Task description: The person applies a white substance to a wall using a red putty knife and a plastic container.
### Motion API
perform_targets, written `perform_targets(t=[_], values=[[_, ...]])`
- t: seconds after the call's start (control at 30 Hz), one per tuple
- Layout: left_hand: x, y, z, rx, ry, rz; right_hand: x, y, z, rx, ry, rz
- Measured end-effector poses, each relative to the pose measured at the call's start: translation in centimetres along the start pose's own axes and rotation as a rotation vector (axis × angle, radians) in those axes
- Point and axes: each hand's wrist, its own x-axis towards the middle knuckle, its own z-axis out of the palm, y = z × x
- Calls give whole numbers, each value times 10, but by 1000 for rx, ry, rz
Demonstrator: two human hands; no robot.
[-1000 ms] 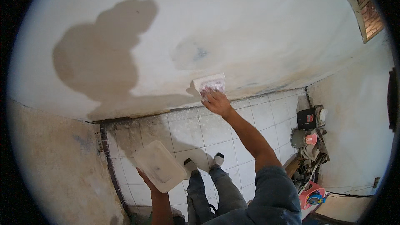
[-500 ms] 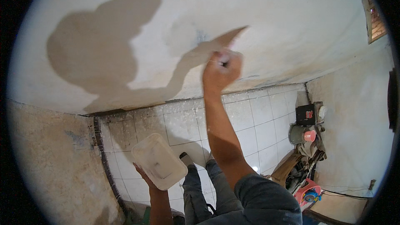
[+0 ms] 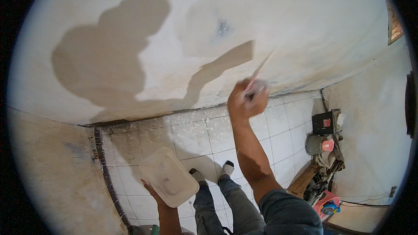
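My right hand (image 3: 246, 101), somewhat blurred, is closed around what looks like a putty knife (image 3: 262, 67). Its thin blade is seen nearly edge-on and points up toward the pale wall (image 3: 296, 21). Whether the tip touches the wall I cannot tell; a broad, straight-ended shadow of it falls to the left. Above that shadow, a bluish-grey worn spot (image 3: 223, 28) sits within a slightly darker smooth patch. Low on the left, my left hand (image 3: 156, 193) supports a shallow whitish rectangular tub (image 3: 150, 163) from its side and underneath. Thin smears show on the tub's bottom.
White floor tiles (image 3: 189, 137) speckled with pale bits run along the wall's base. At the right stand a black box (image 3: 322, 123), a grey bucket (image 3: 313, 144) with a pink cup (image 3: 328, 145), cardboard (image 3: 303, 181) and a pink item (image 3: 326, 201). A stained wall (image 3: 48, 161) rises at left.
My right hand has moved right and down with the putty knife, uncovering the bluish-grey spot. The tub has shifted slightly down in the picture, still in my left hand.
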Motion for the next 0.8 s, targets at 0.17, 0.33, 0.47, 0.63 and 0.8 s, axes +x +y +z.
perform_targets(t=[0.17,0.33,0.47,0.63,0.8], values=[[13,-12,-14,11,0,17,-13,-17,56,197,3,-167],[23,-20,-19,44,58,17,-114,-21,56,671,-486,-736],[27,-22,-46,-26,-69,91,-96,9,4,691,-585,-798],[22,-25,-28,63,-57,33,-7,34,13,416,-350,-660],[22,-21,9,-92,41,-138,33,41,48,351,141,-244]])
